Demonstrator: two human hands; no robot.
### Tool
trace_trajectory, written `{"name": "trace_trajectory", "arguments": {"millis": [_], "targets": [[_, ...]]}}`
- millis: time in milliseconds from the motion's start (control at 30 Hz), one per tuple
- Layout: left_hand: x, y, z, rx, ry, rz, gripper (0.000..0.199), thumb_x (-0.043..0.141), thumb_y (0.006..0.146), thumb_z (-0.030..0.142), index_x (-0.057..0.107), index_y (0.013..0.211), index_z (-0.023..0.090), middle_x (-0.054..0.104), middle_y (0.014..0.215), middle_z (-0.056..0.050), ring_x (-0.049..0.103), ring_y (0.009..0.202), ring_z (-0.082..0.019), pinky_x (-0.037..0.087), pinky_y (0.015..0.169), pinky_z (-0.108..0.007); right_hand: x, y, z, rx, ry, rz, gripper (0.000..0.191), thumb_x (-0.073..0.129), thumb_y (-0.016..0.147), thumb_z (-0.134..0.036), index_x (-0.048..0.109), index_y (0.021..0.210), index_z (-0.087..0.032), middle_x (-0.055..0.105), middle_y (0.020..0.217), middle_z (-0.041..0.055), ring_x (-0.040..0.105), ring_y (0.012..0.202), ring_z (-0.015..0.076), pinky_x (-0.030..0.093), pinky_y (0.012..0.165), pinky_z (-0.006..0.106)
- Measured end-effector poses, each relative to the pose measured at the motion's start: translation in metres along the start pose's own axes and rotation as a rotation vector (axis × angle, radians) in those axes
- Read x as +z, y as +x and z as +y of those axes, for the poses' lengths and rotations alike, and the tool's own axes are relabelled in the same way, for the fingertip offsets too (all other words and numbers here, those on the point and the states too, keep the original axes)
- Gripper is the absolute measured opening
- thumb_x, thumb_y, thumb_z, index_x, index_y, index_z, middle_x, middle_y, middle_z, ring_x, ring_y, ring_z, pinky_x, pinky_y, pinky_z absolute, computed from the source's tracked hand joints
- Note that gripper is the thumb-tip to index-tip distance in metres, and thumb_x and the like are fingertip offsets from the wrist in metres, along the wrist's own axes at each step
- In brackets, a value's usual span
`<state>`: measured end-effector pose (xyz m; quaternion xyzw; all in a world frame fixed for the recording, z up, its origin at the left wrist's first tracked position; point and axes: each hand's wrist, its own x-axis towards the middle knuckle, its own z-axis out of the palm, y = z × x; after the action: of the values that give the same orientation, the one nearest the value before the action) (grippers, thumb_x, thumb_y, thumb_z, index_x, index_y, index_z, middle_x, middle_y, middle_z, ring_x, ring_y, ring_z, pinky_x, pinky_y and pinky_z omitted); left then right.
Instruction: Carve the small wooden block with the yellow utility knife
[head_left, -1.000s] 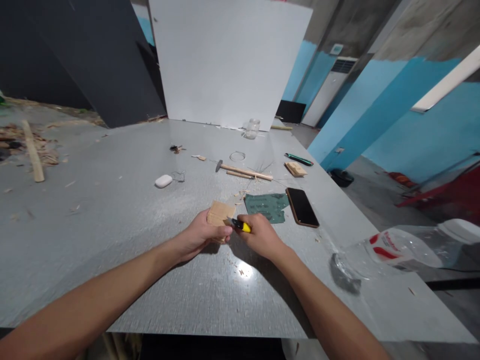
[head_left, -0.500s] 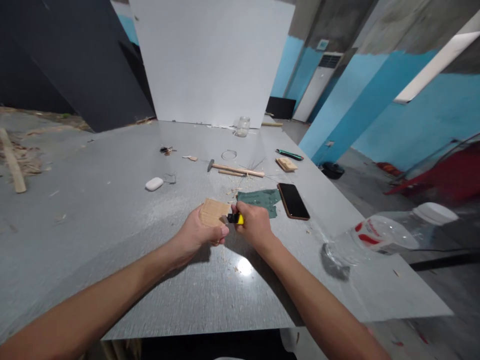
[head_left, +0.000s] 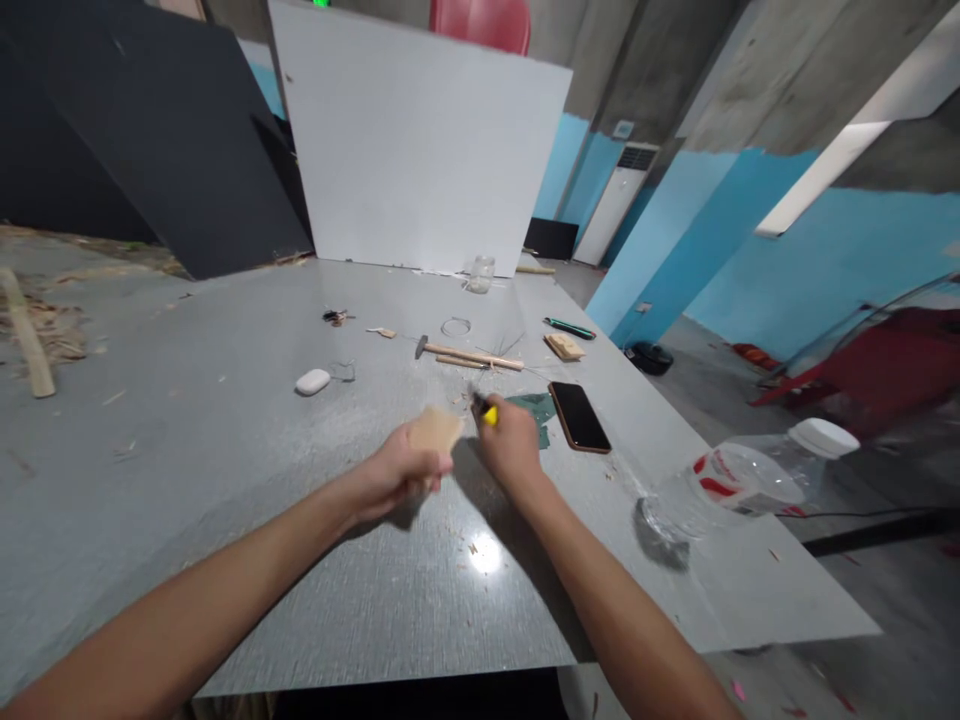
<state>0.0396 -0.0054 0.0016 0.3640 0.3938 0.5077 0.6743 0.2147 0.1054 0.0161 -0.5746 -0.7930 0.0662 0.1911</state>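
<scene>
A small flat piece of wood (head_left: 436, 430), blurred by motion, is gripped by my left hand (head_left: 405, 465), thumb on its near side. My right hand (head_left: 510, 440) is wrapped round a yellow and black utility knife (head_left: 489, 412), its blade end pointing up and away to the left. Knife and wood are apart. Under and behind my right hand lies a dark green sheet (head_left: 538, 410), partly hidden. Small wood shavings are scattered on the grey table (head_left: 337, 590) around both hands.
Beyond my hands lie a hammer (head_left: 472, 353), a wire coil (head_left: 455, 327) and a white earbud case (head_left: 313, 382). To the right are a phone (head_left: 580, 416), wooden pieces (head_left: 564, 347), a green cutter (head_left: 570, 328) and a plastic bottle (head_left: 739, 480). A glass jar (head_left: 481, 274) stands behind.
My right hand has drawn the knife away from the wood, and its blade has swung upward. The wood in my left hand has tilted. The head view has shifted slightly upward.
</scene>
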Motion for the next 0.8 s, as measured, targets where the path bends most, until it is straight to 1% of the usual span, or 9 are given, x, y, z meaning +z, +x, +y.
{"name": "trace_trajectory", "arguments": {"millis": [67, 133, 167, 267, 367, 467, 567, 700, 800], "targets": [[0.004, -0.003, -0.012, -0.068, 0.157, -0.07, 0.048, 0.091, 0.06, 0.019, 0.06, 0.096, 0.018, 0.062, 0.075, 0.0, 0.058, 0.052, -0.01, 0.044, 0.043, -0.019, -0.006, 0.011, 0.02, 0.181, 0.03, 0.107, 0.031, 0.049, 0.098, -0.033, 0.074, 0.107, -0.016, 0.075, 0.093, 0.0153, 0.066, 0.078, 0.0225, 0.023, 0.063, 0.029], [0.008, -0.001, -0.023, -0.048, 0.148, -0.051, 0.047, 0.09, 0.063, 0.023, 0.059, 0.097, 0.019, 0.062, 0.075, 0.0, 0.059, 0.051, -0.011, 0.047, 0.044, -0.021, -0.007, 0.015, 0.033, 0.194, 0.049, 0.198, 0.035, 0.048, 0.1, -0.039, 0.074, 0.102, -0.015, 0.074, 0.09, 0.0149, 0.063, 0.075, 0.0218, 0.024, 0.063, 0.029], [0.009, 0.001, -0.026, -0.021, 0.155, 0.017, 0.048, 0.09, 0.063, 0.024, 0.058, 0.098, 0.019, 0.063, 0.075, 0.0, 0.059, 0.051, -0.012, 0.046, 0.043, -0.021, -0.006, 0.014, 0.036, 0.16, 0.075, 0.2, 0.036, 0.048, 0.099, -0.04, 0.074, 0.099, -0.015, 0.074, 0.088, 0.0138, 0.062, 0.074, 0.0214, 0.024, 0.063, 0.028], [0.002, 0.01, -0.024, 0.048, 0.098, 0.178, 0.05, 0.091, 0.061, 0.026, 0.059, 0.098, 0.017, 0.062, 0.077, 0.001, 0.059, 0.055, -0.01, 0.051, 0.051, -0.023, 0.005, 0.0, 0.023, -0.029, 0.154, 0.089, 0.029, 0.053, 0.096, -0.039, 0.073, 0.093, -0.018, 0.073, 0.083, 0.0099, 0.061, 0.073, 0.0205, 0.027, 0.064, 0.027], [-0.01, 0.013, -0.013, 0.073, 0.036, 0.24, 0.057, 0.093, 0.061, 0.028, 0.061, 0.107, 0.017, 0.064, 0.083, 0.001, 0.06, 0.061, -0.009, 0.053, 0.057, -0.022, 0.014, -0.019, -0.002, -0.168, 0.2, -0.036, 0.021, 0.057, 0.093, -0.037, 0.069, 0.094, -0.019, 0.071, 0.078, 0.0069, 0.06, 0.07, 0.019, 0.025, 0.063, 0.026], [-0.019, 0.012, -0.003, 0.095, 0.004, 0.229, 0.052, 0.092, 0.065, 0.03, 0.061, 0.105, 0.017, 0.065, 0.082, 0.002, 0.061, 0.061, -0.008, 0.05, 0.057, -0.019, 0.014, -0.032, -0.016, -0.27, 0.266, -0.16, 0.028, 0.057, 0.095, -0.044, 0.063, 0.104, -0.019, 0.07, 0.081, 0.0058, 0.059, 0.071, 0.0182, 0.025, 0.063, 0.025], [-0.026, 0.012, 0.001, 0.088, -0.004, 0.198, 0.046, 0.092, 0.065, 0.029, 0.061, 0.097, 0.016, 0.065, 0.079, 0.002, 0.061, 0.061, -0.008, 0.049, 0.056, -0.017, 0.011, -0.038, -0.016, -0.342, 0.33, -0.257, 0.034, 0.048, 0.1, -0.05, 0.059, 0.109, -0.018, 0.068, 0.084, 0.0053, 0.058, 0.072, 0.0169, 0.025, 0.064, 0.024], [-0.03, 0.013, 0.0, 0.07, -0.03, 0.211, 0.046, 0.091, 0.065, 0.029, 0.061, 0.097, 0.015, 0.066, 0.081, 0.002, 0.061, 0.06, -0.007, 0.048, 0.054, -0.016, 0.011, -0.039, -0.012, -0.407, 0.351, -0.287, 0.033, 0.04, 0.104, -0.046, 0.058, 0.097, -0.018, 0.064, 0.08, 0.0032, 0.053, 0.07, 0.014, 0.024, 0.064, 0.024], [-0.028, 0.012, -0.001, 0.055, -0.029, 0.169, 0.044, 0.09, 0.067, 0.027, 0.06, 0.096, 0.015, 0.064, 0.076, 0.004, 0.059, 0.059, -0.007, 0.048, 0.054, -0.016, 0.013, -0.038, -0.012, -0.418, 0.366, -0.276, 0.036, 0.041, 0.104, -0.046, 0.055, 0.086, -0.018, 0.06, 0.073, 0.0008, 0.047, 0.065, 0.0116, 0.021, 0.063, 0.024]]}}
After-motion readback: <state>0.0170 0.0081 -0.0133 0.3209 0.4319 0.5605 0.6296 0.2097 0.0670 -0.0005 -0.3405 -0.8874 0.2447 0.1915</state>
